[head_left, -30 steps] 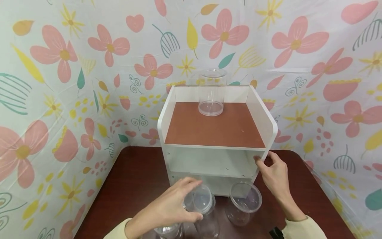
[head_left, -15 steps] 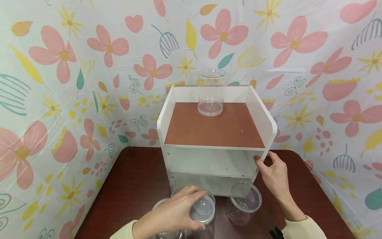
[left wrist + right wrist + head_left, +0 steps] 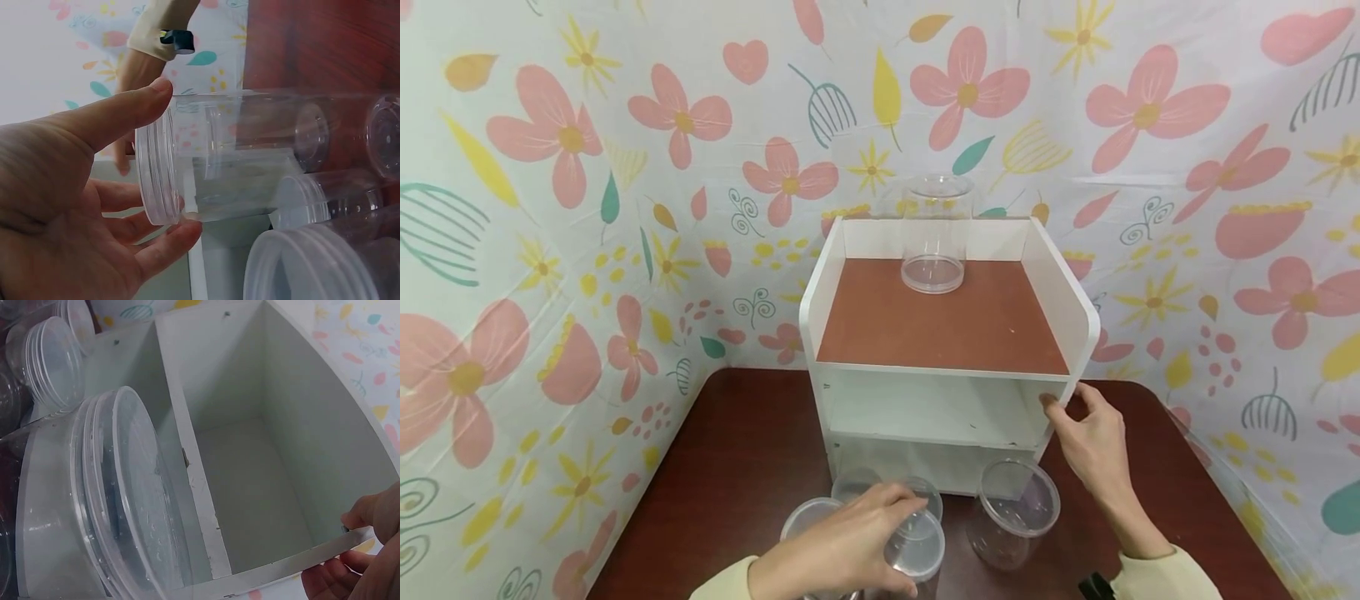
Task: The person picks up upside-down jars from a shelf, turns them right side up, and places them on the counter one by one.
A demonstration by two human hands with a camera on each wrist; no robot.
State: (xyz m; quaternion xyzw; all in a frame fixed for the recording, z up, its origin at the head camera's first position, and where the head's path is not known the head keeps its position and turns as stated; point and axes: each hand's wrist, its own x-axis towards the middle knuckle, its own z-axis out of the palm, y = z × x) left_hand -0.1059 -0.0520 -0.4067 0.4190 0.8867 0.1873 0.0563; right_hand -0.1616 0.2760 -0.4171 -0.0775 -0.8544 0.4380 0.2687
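My left hand [image 3: 842,542] holds a clear plastic jar [image 3: 916,546] near the shelf's front, thumb and fingers round its lidded top. In the left wrist view the thumb lies on one side of the lid [image 3: 159,165] and the fingertips on the other. My right hand [image 3: 1090,437] pinches the right side panel of a white shelf unit [image 3: 1082,325], thumb inside and fingers outside. The right wrist view shows that grip at the panel's edge [image 3: 328,550]. Beside my left hand stand several more clear jars [image 3: 306,262].
One clear jar [image 3: 934,242] stands on the brown top board [image 3: 880,333] of the unit. Another wide jar [image 3: 1015,508] is on the dark red table [image 3: 737,467], before the unit's right side. Flower-patterned cloth [image 3: 685,167] hangs behind and at the sides.
My left hand has drawn the jar slightly down and toward me, and other jars behind it show more. My right hand keeps its place on the panel.
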